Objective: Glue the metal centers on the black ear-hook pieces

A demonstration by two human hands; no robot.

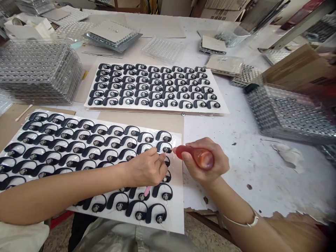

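Rows of black ear-hook earphones, each with a round silver-centred driver, lie on a white sheet in front of me. My left hand rests over the right part of these rows, its fingertips at the earphones and a small pink tool showing below it. My right hand grips a red rubber squeeze bulb, whose narrow tip points at an earphone. The tip almost touches that earphone. A bangle circles my right wrist.
Farther back lies a second white board with several rows of the same earphones. Stacks of clear blister trays stand at the left, and more at the right beside cardboard. A crumpled white tissue lies on the white table.
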